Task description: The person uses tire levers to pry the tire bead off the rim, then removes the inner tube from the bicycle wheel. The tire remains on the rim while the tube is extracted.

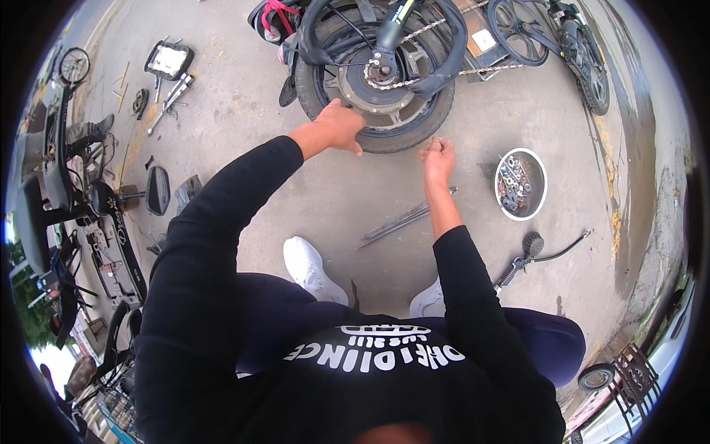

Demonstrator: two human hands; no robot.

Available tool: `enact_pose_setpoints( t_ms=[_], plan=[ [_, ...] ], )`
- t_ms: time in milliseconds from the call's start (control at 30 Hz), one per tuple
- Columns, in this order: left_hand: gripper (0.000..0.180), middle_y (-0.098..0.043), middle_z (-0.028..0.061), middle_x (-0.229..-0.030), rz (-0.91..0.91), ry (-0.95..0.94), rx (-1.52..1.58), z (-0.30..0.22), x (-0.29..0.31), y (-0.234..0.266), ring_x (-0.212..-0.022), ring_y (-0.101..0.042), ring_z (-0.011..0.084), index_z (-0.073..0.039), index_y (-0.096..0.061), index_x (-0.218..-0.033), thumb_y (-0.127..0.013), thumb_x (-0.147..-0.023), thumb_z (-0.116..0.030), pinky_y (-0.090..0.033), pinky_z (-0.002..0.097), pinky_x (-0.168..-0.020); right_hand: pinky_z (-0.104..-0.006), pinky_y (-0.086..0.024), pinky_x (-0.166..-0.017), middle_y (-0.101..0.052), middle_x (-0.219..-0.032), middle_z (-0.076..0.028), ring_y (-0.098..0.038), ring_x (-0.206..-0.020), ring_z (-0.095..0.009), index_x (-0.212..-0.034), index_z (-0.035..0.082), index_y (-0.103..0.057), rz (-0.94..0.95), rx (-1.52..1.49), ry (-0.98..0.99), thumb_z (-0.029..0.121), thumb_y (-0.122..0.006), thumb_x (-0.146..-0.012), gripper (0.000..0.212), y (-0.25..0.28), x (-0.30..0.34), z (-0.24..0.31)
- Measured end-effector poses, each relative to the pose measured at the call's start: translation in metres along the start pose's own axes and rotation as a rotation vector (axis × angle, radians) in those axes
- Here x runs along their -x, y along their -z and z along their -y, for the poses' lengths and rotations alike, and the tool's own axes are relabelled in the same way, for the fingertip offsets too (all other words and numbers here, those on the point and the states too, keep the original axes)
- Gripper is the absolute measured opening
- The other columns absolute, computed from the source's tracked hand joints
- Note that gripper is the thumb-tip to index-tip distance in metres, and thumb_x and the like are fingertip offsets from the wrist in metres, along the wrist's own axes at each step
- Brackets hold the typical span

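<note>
A wheel with a black tyre [441, 111] and a grey hub lies ahead of me, with a chain [414, 83] around its sprocket. A loose black inner tube [452, 63] is draped over it. My left hand [336, 127] is over the near left part of the tyre, fingers apart, with no object visible in it; whether it touches the rubber I cannot tell. Just off the tyre's near right edge, my right hand [438, 159] has its fingers curled together; anything inside them is hidden. Below it, several thin dark rods [399, 224] lie on the ground.
To the right stands a white-rimmed bowl [545, 185] of nuts and bolts, with an air gauge and hose [529, 255] nearer me. A ratchet wrench [171, 100], a lamp-like square part [168, 59] and a mirror [157, 190] lie left. Parked scooters [111, 237] line the left side.
</note>
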State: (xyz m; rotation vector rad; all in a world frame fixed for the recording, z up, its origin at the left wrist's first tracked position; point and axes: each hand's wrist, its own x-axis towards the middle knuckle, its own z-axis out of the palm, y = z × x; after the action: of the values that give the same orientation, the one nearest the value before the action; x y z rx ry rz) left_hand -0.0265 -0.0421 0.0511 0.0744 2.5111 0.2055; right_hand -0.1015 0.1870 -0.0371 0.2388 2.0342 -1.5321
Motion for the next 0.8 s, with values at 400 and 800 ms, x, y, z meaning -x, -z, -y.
enact_pose_setpoints(
  t_ms=[400, 800],
  plan=[
    [0.036, -0.069, 0.0112, -0.081, -0.323, -0.267, 0.104, 0.010, 0.004, -0.018, -0.085, -0.067, 0.0290, -0.007, -0.069, -0.085, -0.082, -0.063, -0.033, -0.045, 0.0421, -0.089, -0.0449, -0.044, -0.091, -0.064, -0.105, -0.015, -0.059, -0.106, -0.032, -0.117, 0.006, -0.056, 0.805, 1.533, 0.892, 0.021, -0.078, -0.073, 0.052, -0.035, 0.015, 0.110],
    [0.045, -0.071, 0.0079, -0.087, -0.059, -0.241, 0.069, 0.019, -0.012, -0.009, -0.085, -0.069, 0.0273, -0.006, -0.073, -0.094, -0.083, -0.065, -0.039, -0.054, 0.0402, -0.070, -0.0450, -0.051, -0.077, -0.068, -0.089, -0.013, -0.065, -0.090, -0.035, -0.091, 0.006, -0.069, 0.920, 1.924, 0.617, 0.032, -0.079, -0.071, 0.034, -0.073, -0.001, 0.116]
  ],
)
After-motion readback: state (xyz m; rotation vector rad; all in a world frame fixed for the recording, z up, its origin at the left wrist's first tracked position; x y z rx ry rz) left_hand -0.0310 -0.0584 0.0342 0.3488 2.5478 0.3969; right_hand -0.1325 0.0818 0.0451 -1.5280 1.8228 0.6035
